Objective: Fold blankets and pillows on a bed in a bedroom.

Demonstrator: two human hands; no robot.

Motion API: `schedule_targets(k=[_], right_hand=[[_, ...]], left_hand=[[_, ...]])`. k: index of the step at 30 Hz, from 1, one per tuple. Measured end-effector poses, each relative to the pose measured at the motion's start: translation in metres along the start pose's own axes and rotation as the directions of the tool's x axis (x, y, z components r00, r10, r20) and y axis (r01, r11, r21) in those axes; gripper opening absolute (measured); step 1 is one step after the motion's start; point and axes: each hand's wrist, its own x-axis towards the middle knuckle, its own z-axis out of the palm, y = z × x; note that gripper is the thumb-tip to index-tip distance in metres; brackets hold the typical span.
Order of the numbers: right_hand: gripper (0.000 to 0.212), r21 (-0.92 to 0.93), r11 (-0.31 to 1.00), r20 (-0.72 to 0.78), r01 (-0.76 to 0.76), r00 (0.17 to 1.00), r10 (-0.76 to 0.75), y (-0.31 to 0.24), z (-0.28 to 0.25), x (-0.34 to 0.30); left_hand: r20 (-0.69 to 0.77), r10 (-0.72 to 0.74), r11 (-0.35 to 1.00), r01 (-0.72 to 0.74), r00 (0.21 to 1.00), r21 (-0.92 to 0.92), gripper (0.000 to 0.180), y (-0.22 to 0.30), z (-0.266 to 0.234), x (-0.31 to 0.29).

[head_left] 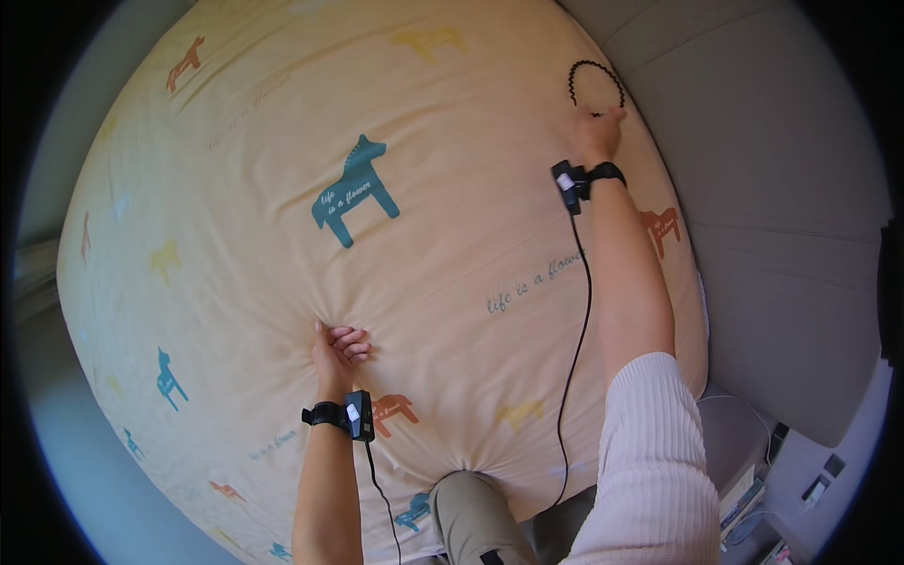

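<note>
At the upper right of the bed, my right hand (599,130) is closed on the lower part of a black wavy headband (597,64). The headband's curved loop stands out beyond my fingers, over the cream sheet (452,188). My left hand (341,347) presses on the sheet near the middle, its fingers curled in and nothing seen in them. Creases in the cloth spread out from around this hand. Each wrist wears a black strap with a small black device, the left one (358,415) and the right one (569,186), with a cable running down from it.
A grey padded headboard (753,169) borders the bed on the right. My knee (476,513) in olive trousers dents the sheet at the front. Teal, orange and yellow horse prints mark the cloth. At the lower right are books (742,504), a white cable and a wall socket (834,464).
</note>
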Motion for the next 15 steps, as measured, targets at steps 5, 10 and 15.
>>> schedule_targets(k=[5,10,15], right_hand=[[0.035,0.051,0.983,0.130,0.178,0.975,-0.183,0.028,-0.007,0.014],[0.025,-0.296,0.872,0.159,0.389,0.921,-0.357,0.031,-0.003,0.008],[0.026,0.226,0.925,0.403,0.305,0.836,-0.373,0.067,-0.012,-0.073]], left_hand=[[0.010,0.005,1.000,-0.004,1.000,-0.003,0.056,0.001,-0.002,-0.003],[-0.049,-0.001,1.000,0.003,0.999,0.029,0.056,-0.006,0.004,0.001],[0.066,-0.007,1.000,0.005,0.998,0.030,0.060,-0.016,0.018,0.015]])
